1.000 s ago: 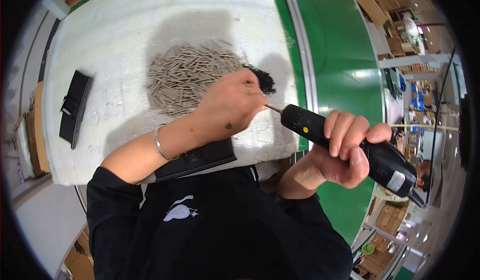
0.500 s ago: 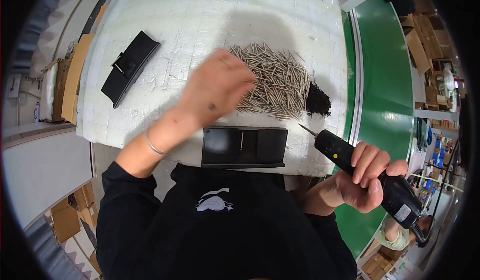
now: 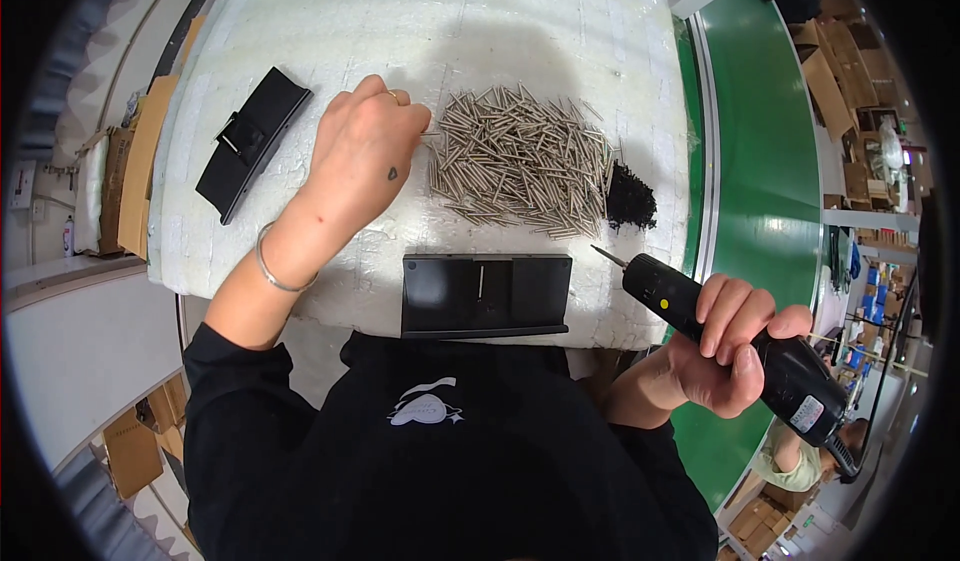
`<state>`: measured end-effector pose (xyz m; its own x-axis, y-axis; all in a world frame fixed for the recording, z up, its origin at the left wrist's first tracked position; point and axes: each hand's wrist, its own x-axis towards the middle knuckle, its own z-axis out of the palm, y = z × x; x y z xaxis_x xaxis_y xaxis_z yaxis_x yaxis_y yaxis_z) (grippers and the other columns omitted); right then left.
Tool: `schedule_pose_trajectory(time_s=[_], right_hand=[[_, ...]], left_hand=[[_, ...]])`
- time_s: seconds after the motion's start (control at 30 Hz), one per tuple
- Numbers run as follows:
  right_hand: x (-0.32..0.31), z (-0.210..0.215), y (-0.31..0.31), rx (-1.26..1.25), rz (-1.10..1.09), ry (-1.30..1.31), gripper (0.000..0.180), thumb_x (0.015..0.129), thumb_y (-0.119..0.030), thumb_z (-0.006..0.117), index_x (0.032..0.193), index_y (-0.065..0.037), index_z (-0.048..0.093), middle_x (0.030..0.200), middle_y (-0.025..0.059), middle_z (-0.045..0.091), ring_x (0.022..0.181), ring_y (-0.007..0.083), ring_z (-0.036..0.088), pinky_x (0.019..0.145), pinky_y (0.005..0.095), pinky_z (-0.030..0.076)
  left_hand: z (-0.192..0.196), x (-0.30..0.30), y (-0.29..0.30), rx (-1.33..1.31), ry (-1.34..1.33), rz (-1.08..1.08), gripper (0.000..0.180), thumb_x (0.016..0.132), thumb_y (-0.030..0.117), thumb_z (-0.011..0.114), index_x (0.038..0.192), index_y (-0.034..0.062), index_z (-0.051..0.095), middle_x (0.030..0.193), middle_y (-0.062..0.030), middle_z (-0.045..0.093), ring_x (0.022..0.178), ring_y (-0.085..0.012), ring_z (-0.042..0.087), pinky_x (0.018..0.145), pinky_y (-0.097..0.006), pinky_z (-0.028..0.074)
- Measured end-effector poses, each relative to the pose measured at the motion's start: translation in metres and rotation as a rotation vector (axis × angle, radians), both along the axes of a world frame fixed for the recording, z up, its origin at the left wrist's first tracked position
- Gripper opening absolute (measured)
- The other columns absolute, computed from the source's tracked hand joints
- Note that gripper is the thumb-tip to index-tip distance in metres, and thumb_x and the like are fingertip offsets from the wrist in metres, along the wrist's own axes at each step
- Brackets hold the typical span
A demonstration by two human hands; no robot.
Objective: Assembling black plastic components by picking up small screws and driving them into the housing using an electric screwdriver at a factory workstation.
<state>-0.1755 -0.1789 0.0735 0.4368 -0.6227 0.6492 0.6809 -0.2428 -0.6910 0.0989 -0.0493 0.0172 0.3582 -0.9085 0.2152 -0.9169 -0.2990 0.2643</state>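
Note:
My left hand [image 3: 362, 157] reaches over the white foam-topped table [image 3: 520, 21], its fingertips pinching a thin metal pin at the left edge of a heap of several silver pins [image 3: 520, 159]. A silver bangle sits on that wrist. My right hand [image 3: 722, 353] grips a black electric screwdriver [image 3: 740, 346], its bit pointing up-left toward the table's near right corner. A flat black plastic part [image 3: 486, 295] lies at the table's near edge in front of me, between the two hands. A small pile of black screws [image 3: 630, 201] rests right of the pins.
A second black plastic part [image 3: 250, 141] lies at the table's left side. A green conveyor belt [image 3: 765, 161] runs along the right. Cardboard boxes [image 3: 140, 161] stand left of the table and at the far right. Another person [image 3: 800, 456] sits at the lower right.
My left hand has moved from above the black part up to the pin heap's left edge and closed on a pin. My right hand with the screwdriver stays about where it was.

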Motion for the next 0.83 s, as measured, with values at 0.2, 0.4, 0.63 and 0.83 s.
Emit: schedule_pose_trajectory(time_s=[0.2,0.4,0.63,0.83], right_hand=[[0.007,0.003,0.002,-0.021,0.073,0.084,0.028,0.078,-0.009,0.055,0.103,-0.009,0.043,0.059,-0.0030,0.044,0.049,0.0080,0.044,0.059,0.0268,0.036],[0.018,0.000,0.016,-0.019,0.235,0.049,0.035,0.075,-0.002,0.066,0.097,-0.010,0.041,0.058,0.0010,0.053,0.047,0.0140,0.052,0.050,0.0303,0.046],[0.031,-0.010,0.029,-0.034,0.327,0.135,0.029,0.072,0.004,0.065,0.088,-0.006,0.043,0.061,0.0052,0.054,0.047,0.0187,0.052,0.048,0.0329,0.046],[0.034,-0.017,0.028,-0.018,0.327,0.134,0.028,0.071,0.003,0.065,0.089,-0.005,0.045,0.061,0.0059,0.056,0.048,0.0193,0.054,0.049,0.0349,0.048]], left_hand=[[0.009,-0.027,0.014,-0.149,-0.043,-0.032,0.011,0.071,0.002,0.071,0.081,0.0053,0.067,0.080,-0.0043,0.064,0.078,-0.0243,0.057,0.067,-0.034,0.048],[-0.008,-0.081,0.032,-0.319,0.413,-0.175,0.017,0.068,0.000,0.073,0.082,0.0056,0.067,0.078,-0.0035,0.062,0.076,-0.0243,0.057,0.061,-0.033,0.049],[-0.024,-0.095,0.037,-0.306,0.474,-0.154,0.018,0.065,0.000,0.074,0.080,0.0040,0.066,0.080,-0.0036,0.061,0.076,-0.0236,0.057,0.062,-0.033,0.049],[-0.026,-0.097,0.037,-0.299,0.502,-0.139,0.018,0.066,0.001,0.073,0.081,0.0052,0.066,0.081,-0.0038,0.062,0.078,-0.0244,0.057,0.063,-0.033,0.049]])
